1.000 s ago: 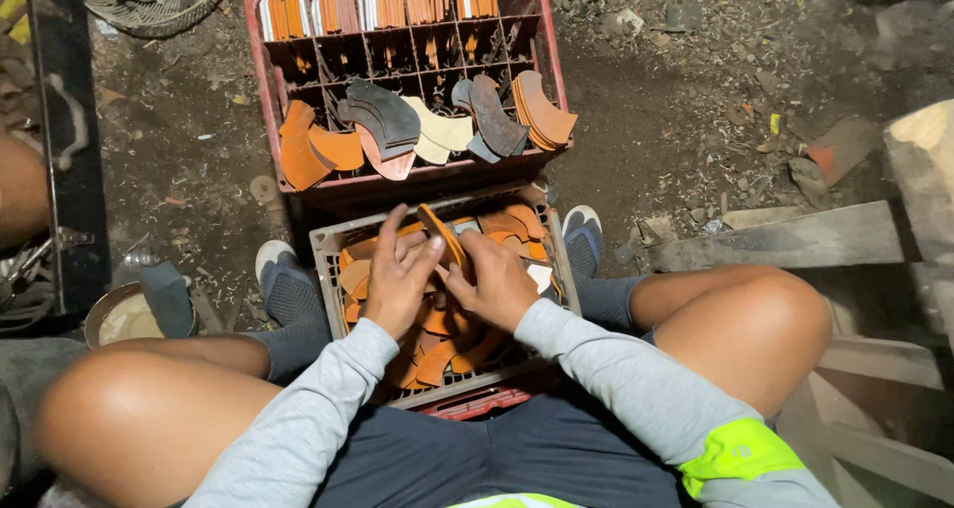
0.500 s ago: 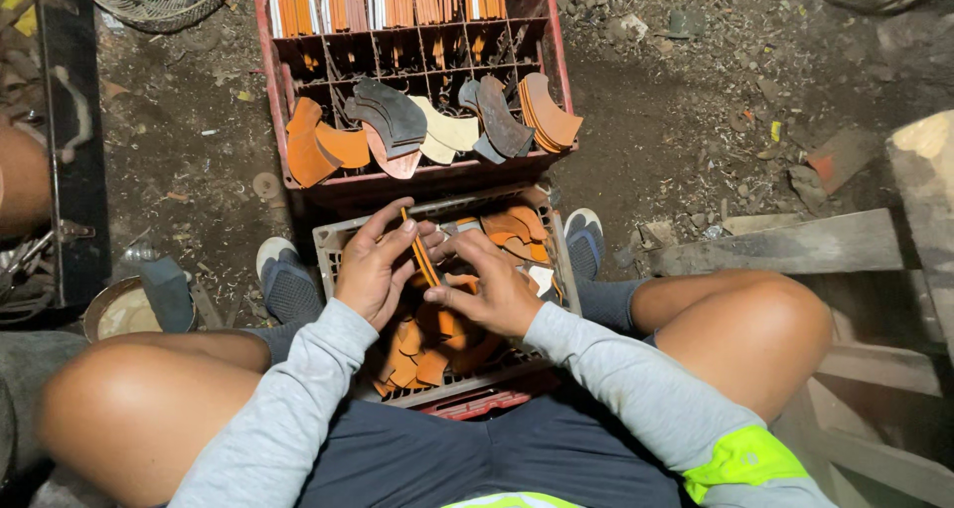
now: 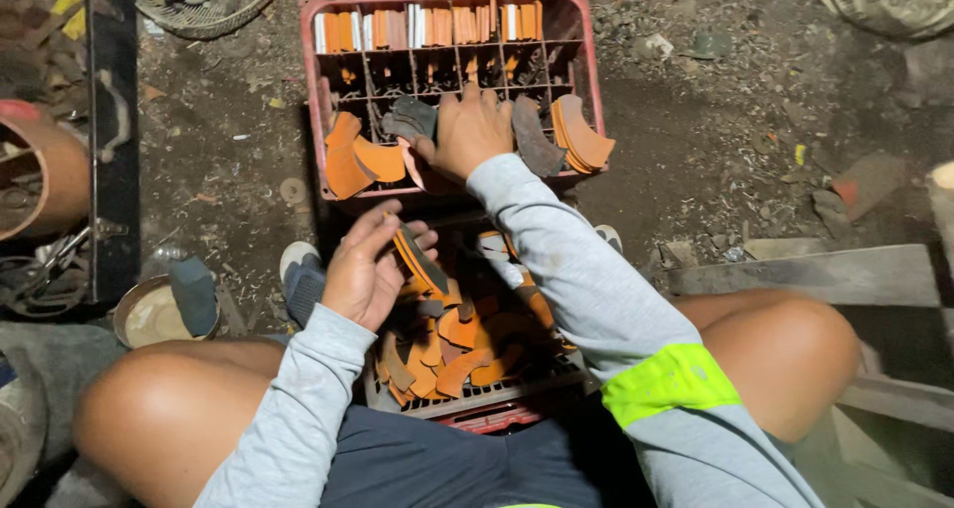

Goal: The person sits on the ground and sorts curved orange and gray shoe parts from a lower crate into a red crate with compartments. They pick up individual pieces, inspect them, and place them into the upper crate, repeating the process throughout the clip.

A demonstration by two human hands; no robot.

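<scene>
1. At the far left I see a rusty round drum against a dark upright post, and below them a shallow round tin on the dirt with a dark block leaning in it.
2. Next comes my left knee, then my left hand over the near crate, which sits between my legs. The fingers are partly curled: thumb and fingertips pinch a curved orange piece with a dark face, held on edge just above the heap.
3. The heap itself, loose curved orange pieces, fills that near crate under and right of the left hand.
4. Further up is the red divided crate, its back row packed with upright orange and white pieces, and more curved pieces leaning along its front cells.
5. My right hand reaches into that front row, palm down, fingers spread among the dark grey pieces; I cannot tell whether it grips one.
6. On the right lie my right knee and weathered wooden planks.
</scene>
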